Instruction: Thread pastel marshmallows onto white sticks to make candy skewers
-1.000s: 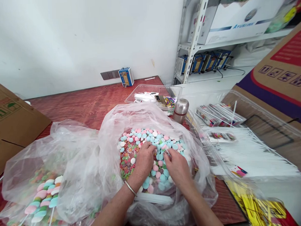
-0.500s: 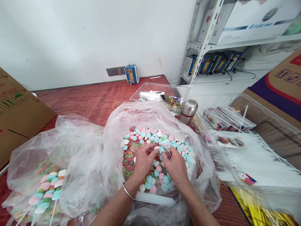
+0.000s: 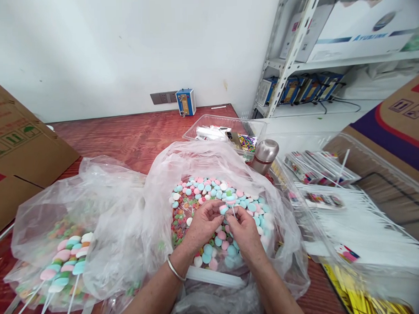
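Observation:
My left hand [image 3: 205, 223], wearing a bangle at the wrist, pinches a small blue-and-pink marshmallow [image 3: 223, 210] at its fingertips. Right beside it, my right hand [image 3: 245, 229] has its fingers closed on a thin white stick [image 3: 233, 211]. Marshmallow discs and a green piece [image 3: 229, 193] appear just above the fingers; whether they are threaded on that stick I cannot tell. Both hands are over an open clear plastic bag [image 3: 162, 177] of pink, blue and white marshmallows [image 3: 208, 253] and small coloured gummy rings [image 3: 180, 224]. A white plastic strip [image 3: 215, 277] lies along its near side.
Finished-looking candy skewers [image 3: 63, 260] lie on another plastic bag [image 3: 111, 197] at left. A steel flask [image 3: 265, 152] and a clear tray [image 3: 191, 132] stand behind. To the right, a bin holds white sticks [image 3: 356, 225]. Cardboard boxes [image 3: 20, 145] flank the table [image 3: 126, 137].
My left fingertips have come closer to my right ones, and the blue-and-pink marshmallow shows more plainly between them. The view has shifted slightly.

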Action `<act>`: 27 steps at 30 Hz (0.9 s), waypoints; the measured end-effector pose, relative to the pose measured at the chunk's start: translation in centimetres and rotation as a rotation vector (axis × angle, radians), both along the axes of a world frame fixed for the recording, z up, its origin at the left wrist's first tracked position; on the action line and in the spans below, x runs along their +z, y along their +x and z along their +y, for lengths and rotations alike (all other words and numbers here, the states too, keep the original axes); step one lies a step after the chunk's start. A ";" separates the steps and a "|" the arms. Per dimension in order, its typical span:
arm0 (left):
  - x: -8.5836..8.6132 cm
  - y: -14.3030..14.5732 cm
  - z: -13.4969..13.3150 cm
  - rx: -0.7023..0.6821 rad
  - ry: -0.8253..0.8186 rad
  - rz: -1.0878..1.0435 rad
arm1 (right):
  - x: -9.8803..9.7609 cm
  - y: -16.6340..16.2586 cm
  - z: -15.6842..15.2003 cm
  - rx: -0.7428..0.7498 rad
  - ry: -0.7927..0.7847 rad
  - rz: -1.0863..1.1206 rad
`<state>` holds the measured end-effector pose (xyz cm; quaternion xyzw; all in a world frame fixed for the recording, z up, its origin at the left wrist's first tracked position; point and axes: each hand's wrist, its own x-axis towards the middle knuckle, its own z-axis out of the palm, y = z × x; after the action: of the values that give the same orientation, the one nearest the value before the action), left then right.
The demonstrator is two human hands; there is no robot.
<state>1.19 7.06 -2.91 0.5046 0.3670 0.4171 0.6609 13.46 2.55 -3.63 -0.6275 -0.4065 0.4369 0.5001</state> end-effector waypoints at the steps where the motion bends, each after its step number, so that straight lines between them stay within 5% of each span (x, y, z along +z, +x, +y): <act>1: 0.2 -0.1 0.0 -0.004 -0.013 0.002 | 0.2 0.0 0.0 0.009 0.000 0.022; 5: 0.6 -0.3 -0.2 0.026 -0.082 0.045 | 1.1 0.0 -0.4 0.054 -0.011 0.105; 14: 1.3 -0.8 0.5 0.330 -0.203 -0.068 | 2.9 -0.2 -5.4 0.249 -0.097 -0.045; 27: 1.4 -0.6 -0.2 0.298 -0.150 0.012 | 2.2 -0.7 -5.6 0.231 -0.129 0.104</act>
<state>0.56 6.91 -1.54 0.3964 0.4717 0.4789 0.6253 12.73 -3.09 -1.46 -0.5839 -0.4205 0.5488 0.4255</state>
